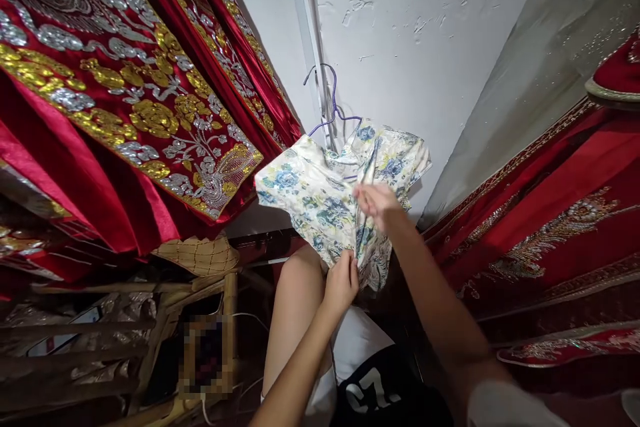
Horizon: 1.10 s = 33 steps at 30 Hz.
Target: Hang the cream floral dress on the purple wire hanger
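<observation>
A short-sleeved white blouse with blue and yellow flowers (pixel 320 203) hangs in front of me. Inside its neck is a purple wire hanger (pixel 336 107), its hook beside a pale vertical strip on the wall. Low on the blouse's front edge, my left hand (pixel 343 281) is closed on the cloth. My right hand (pixel 376 203) is higher up, near the chest, with its fingers pinched at the front opening; it is slightly blurred. The front opening runs between the two hands. Any small fastener in my fingers is hidden.
Red garments with gold and silver embroidery (pixel 150 113) hang at the left. More beaded red cloth (pixel 550 233) fills the right side, below a sheer grey fabric (pixel 540 73). A bamboo frame (pixel 231 320) and a phone (pixel 65 332) are at lower left. Behind is a white wall (pixel 400 67).
</observation>
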Tool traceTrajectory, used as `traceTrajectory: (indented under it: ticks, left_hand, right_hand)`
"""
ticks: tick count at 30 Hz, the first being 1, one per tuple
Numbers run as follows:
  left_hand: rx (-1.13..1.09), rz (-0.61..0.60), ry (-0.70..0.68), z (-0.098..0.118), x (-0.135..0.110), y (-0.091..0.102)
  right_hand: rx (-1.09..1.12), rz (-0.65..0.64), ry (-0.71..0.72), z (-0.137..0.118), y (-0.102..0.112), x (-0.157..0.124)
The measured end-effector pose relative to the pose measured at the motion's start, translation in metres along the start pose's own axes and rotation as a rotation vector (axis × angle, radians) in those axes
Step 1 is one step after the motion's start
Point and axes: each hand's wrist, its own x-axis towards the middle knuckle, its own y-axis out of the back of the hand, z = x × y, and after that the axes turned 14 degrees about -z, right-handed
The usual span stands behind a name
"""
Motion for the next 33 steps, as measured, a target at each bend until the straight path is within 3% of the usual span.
traceTrajectory:
  ticks: [2,4,7,9,14,17,21,25,28,30,33]
  left_hand:
    - [0.071,-0.062,0.001,-0.006,0.001,0.004]
    - [0.12,-0.109,-0.014,-0.009,0.004,0.011]
    - [0.179,-0.163,-0.077,0.002,0.015,0.034]
    - [0.182,-0.145,-0.17,0.021,0.029,0.06]
    - [0.208,0.262,-0.427,0.094,0.083,0.134]
    - [0.434,0.247,-0.517,0.118,0.112,0.163]
    - [0.604,0.226,-0.533,0.112,0.128,0.171]
    - [0.585,0.376,-0.543,0.099,0.126,0.159]
    - [0.524,0.489,-0.555,0.105,0.124,0.154]
    - [0.439,0.607,-0.542,0.111,0.126,0.163]
    - [0.212,0.853,-0.5,0.104,0.134,0.201]
  right_hand:
    - [-0.023,-0.016,0.134,-0.042,0.0,0.028]
    - [-0.056,-0.017,0.252,-0.066,-0.006,0.043]
    - [-0.143,-0.055,0.319,-0.067,-0.019,0.04]
    - [-0.182,-0.077,0.315,-0.056,-0.024,0.031]
    - [-0.239,-0.088,0.343,-0.048,-0.025,0.02]
    - [-0.288,-0.075,0.384,-0.046,-0.021,0.027]
    - [-0.315,-0.011,0.332,-0.026,-0.017,0.034]
    - [-0.338,0.013,0.297,-0.011,-0.02,0.039]
    - [-0.394,0.003,0.275,-0.004,-0.016,0.045]
    - [-0.479,0.015,0.246,0.005,-0.006,0.046]
    - [-0.546,0.038,0.153,0.029,0.011,0.036]
